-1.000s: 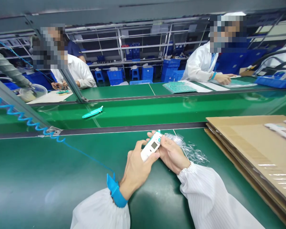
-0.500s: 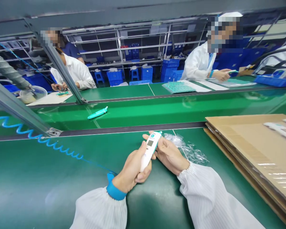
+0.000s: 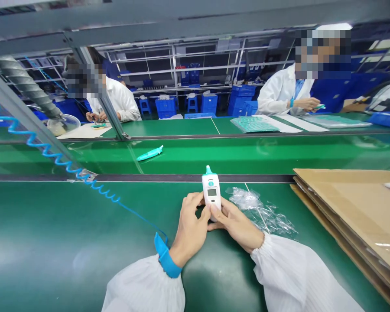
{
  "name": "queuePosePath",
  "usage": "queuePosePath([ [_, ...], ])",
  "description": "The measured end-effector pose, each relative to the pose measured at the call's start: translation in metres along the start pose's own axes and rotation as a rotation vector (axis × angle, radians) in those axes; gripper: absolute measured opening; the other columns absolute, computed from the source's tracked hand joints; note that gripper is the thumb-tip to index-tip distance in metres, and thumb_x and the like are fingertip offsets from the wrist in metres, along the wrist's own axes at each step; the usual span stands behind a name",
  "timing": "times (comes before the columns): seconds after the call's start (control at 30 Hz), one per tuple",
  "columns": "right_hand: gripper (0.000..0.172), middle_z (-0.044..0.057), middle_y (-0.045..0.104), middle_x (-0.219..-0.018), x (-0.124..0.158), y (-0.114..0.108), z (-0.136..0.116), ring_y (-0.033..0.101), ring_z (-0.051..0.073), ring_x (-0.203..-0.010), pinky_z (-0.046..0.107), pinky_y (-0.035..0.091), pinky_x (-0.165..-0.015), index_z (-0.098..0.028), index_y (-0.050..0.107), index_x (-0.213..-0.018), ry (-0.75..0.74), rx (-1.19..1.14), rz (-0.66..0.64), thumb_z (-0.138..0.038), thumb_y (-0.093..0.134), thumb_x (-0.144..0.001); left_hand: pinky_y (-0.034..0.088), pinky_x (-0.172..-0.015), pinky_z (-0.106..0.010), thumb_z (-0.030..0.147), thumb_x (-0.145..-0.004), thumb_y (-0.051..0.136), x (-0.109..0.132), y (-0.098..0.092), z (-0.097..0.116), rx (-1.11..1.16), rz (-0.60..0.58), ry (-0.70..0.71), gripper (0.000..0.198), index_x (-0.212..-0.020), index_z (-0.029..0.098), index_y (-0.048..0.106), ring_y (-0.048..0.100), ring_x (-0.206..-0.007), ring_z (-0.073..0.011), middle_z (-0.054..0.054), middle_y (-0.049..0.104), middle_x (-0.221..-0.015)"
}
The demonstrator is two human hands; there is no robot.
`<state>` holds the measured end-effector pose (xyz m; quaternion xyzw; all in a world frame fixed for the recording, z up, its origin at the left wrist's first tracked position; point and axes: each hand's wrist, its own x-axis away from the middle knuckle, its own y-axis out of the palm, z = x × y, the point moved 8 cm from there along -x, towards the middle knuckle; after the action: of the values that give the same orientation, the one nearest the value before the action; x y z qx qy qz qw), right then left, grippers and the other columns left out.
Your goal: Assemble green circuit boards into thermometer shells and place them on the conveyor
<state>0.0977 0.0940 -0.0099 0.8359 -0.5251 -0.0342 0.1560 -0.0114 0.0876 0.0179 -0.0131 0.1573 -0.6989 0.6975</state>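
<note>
A white ear thermometer (image 3: pixel 212 193) with a teal tip, a round teal button and a small grey display stands nearly upright between my hands, its tip pointing away from me. My left hand (image 3: pixel 192 223) is closed on its left side, and a blue strap circles that wrist. From the right, my right hand (image 3: pixel 237 223) grips the lower part of the same device, thumb on its front. Crumpled clear plastic bags (image 3: pixel 260 208) lie just beyond my right hand on the green table (image 3: pixel 68 234).
A teal device (image 3: pixel 150 153) lies on the green strip beyond the table's dark edge. Stacked cardboard (image 3: pixel 351 190) takes up the right side. A coiled blue cord (image 3: pixel 61 162) runs from upper left toward my wrist strap. Two people in white coats work across, near a metal post (image 3: pixel 107 104).
The thermometer has turned from slanted to nearly upright. My right hand now grips its lower part, and my left hand has shifted to its side. The view has swung slightly left.
</note>
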Motion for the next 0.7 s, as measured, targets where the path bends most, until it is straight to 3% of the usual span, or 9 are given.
queuePosePath([
  [0.07,0.052,0.004,0.066,-0.093,0.005,-0.006,0.001,0.061,0.014,-0.082,0.023,0.056,-0.064,-0.023,0.066,-0.123,0.062,0.034,0.071,-0.054,0.075,-0.082,0.045,-0.096,-0.041,0.025,-0.095,0.056,0.002,-0.008,0.000,-0.169,0.104,0.059,0.026,-0.118,0.024,0.068,0.056,-0.111,-0.0247,-0.008,0.062,-0.117],
  [0.17,0.040,0.002,0.062,-0.072,0.007,-0.026,-0.005,0.053,0.009,-0.065,0.017,0.052,-0.056,-0.015,0.072,-0.107,0.145,-0.011,0.201,-0.049,0.075,-0.085,0.046,-0.098,-0.042,0.020,-0.096,0.052,0.005,-0.011,-0.002,-0.191,0.193,0.083,0.023,-0.115,0.022,0.064,0.055,-0.113,-0.0240,-0.009,0.059,-0.118],
  [0.3,0.023,0.009,0.073,-0.098,-0.021,-0.056,-0.029,0.052,0.007,-0.059,0.016,0.054,-0.054,-0.015,0.070,-0.109,0.195,-0.121,0.337,-0.032,0.062,-0.095,0.047,-0.096,-0.041,0.010,-0.093,0.053,0.005,-0.008,-0.005,-0.148,0.215,0.067,0.022,-0.110,0.022,0.061,0.056,-0.109,-0.0222,-0.008,0.057,-0.114],
  [0.37,0.026,0.011,0.073,-0.114,-0.050,-0.071,-0.044,0.057,0.007,-0.061,0.015,0.055,-0.056,-0.017,0.065,-0.118,0.172,-0.040,0.385,-0.028,0.049,-0.101,0.047,-0.096,-0.041,0.007,-0.090,0.053,0.006,-0.008,-0.006,-0.142,0.209,0.052,0.024,-0.107,0.022,0.059,0.055,-0.108,-0.0223,-0.008,0.057,-0.113],
  [0.47,0.036,0.015,0.070,-0.125,-0.092,-0.097,-0.064,0.069,0.010,-0.082,0.019,0.060,-0.073,-0.015,0.054,-0.133,0.153,0.290,0.498,-0.024,0.037,-0.102,0.047,-0.096,-0.042,0.003,-0.087,0.052,0.008,-0.009,-0.004,-0.147,0.198,0.038,0.025,-0.103,0.022,0.058,0.055,-0.108,-0.0230,-0.008,0.057,-0.112],
  [0.53,0.046,0.021,0.065,-0.131,-0.108,-0.115,-0.072,0.071,0.018,-0.103,0.031,0.061,-0.089,-0.010,0.045,-0.142,0.159,0.487,0.600,-0.023,0.043,-0.098,0.047,-0.096,-0.043,0.002,-0.086,0.052,0.008,-0.010,-0.003,-0.152,0.194,0.030,0.027,-0.102,0.022,0.057,0.055,-0.108,-0.0235,-0.008,0.057,-0.111],
  [0.63,0.065,0.028,0.052,-0.145,-0.105,-0.138,-0.078,0.052,0.036,-0.136,0.054,0.045,-0.111,-0.007,0.041,-0.145,0.121,0.692,0.744,-0.022,0.059,-0.085,0.047,-0.096,-0.043,0.001,-0.085,0.052,0.007,-0.013,-0.004,-0.161,0.195,0.026,0.028,-0.102,0.022,0.058,0.055,-0.108,-0.0244,-0.008,0.057,-0.112],
  [0.7,0.063,0.026,0.049,-0.147,-0.089,-0.146,-0.076,0.038,0.040,-0.145,0.060,0.029,-0.119,-0.008,0.050,-0.139,0.029,0.865,0.779,-0.023,0.062,-0.079,0.047,-0.096,-0.044,0.002,-0.085,0.051,0.006,-0.015,-0.006,-0.167,0.211,0.031,0.028,-0.102,0.022,0.058,0.055,-0.108,-0.0249,-0.009,0.057,-0.111],
])
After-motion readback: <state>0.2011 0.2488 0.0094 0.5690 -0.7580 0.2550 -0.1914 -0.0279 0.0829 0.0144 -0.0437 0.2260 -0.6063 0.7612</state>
